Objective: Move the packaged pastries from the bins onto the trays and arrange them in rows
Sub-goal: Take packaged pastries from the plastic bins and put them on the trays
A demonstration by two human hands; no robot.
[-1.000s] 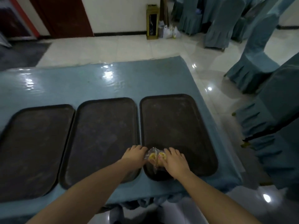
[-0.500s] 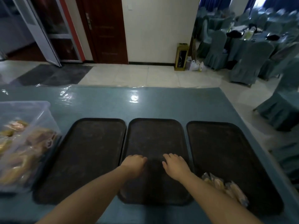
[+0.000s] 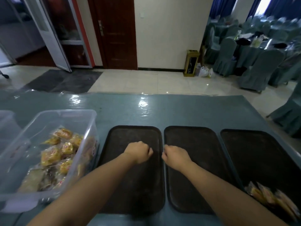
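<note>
Three dark trays lie side by side on the blue-covered bench (image 3: 187, 110): the left tray (image 3: 135, 132) and middle tray (image 3: 189, 134) are bare, while the right tray (image 3: 254, 144) holds a small cluster of packaged pastries (image 3: 270, 198) at its near corner, partly hidden by the right forearm. The rest of the pastries sit in a clear plastic bin (image 3: 68, 116) just left of the left tray, with the corner of a second bin (image 3: 6, 121) at the frame's edge. The left hand (image 3: 138, 152) hovers over the left tray and the right hand (image 3: 176, 156) over the middle tray's left edge, both with fingers curled loosely inward and holding nothing. The person seems to be between loads, likely about to reach into the bin, with the task barely begun. The risks from here are mostly of handling: the wrappers look slick and crinkly, so a large handful could shed packets onto the bench or floor, and a tight squeeze could crush the soft pastries. The packets already on the right tray lie heaped, not in a row, so adding more before straightening them would make the rows harder to set
</note>
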